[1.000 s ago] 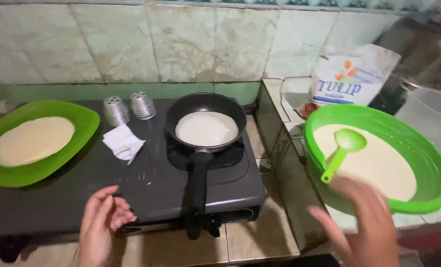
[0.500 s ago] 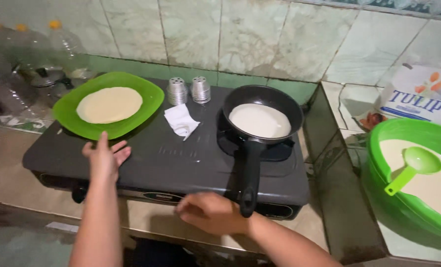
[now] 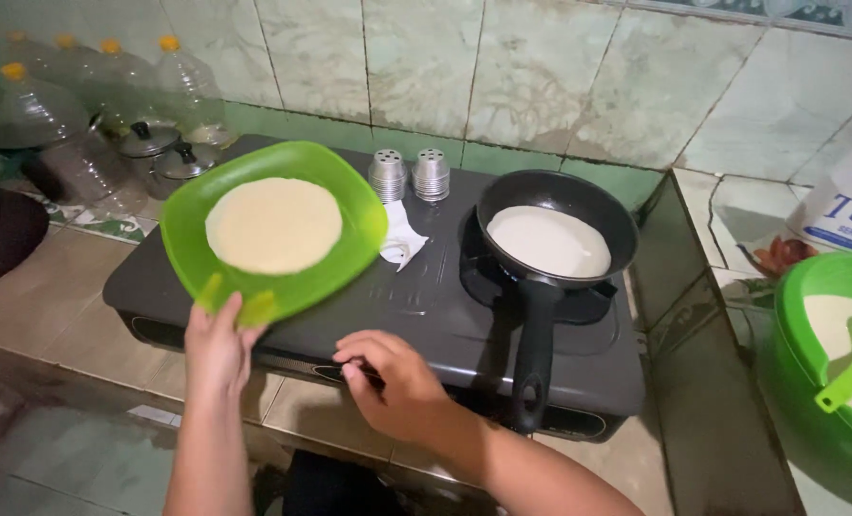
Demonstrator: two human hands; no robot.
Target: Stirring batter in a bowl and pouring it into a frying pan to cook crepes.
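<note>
My left hand (image 3: 218,346) grips the near rim of a bright green plate (image 3: 354,215) and holds it tilted over the left side of the dark stove (image 3: 426,306). A pale round crepe (image 3: 273,225) lies on the plate. My right hand (image 3: 397,382) rests at the stove's front edge, fingers curled at its controls, just left of the pan's black handle (image 3: 533,349). The black frying pan (image 3: 593,205) sits on the right burner with a thin layer of white batter (image 3: 547,241) in it.
Two metal shakers (image 3: 409,175) and a crumpled white tissue (image 3: 399,236) lie behind the plate. A green bowl of batter with a green ladle (image 3: 851,373) stands at the right, a white bag (image 3: 851,205) behind it. Plastic bottles (image 3: 82,105) and small lidded pots (image 3: 163,148) crowd the left.
My left hand has taken hold of the green plate and lifted it toward the middle of the stove. My right hand stays at the stove's front edge. The view has swung left.
</note>
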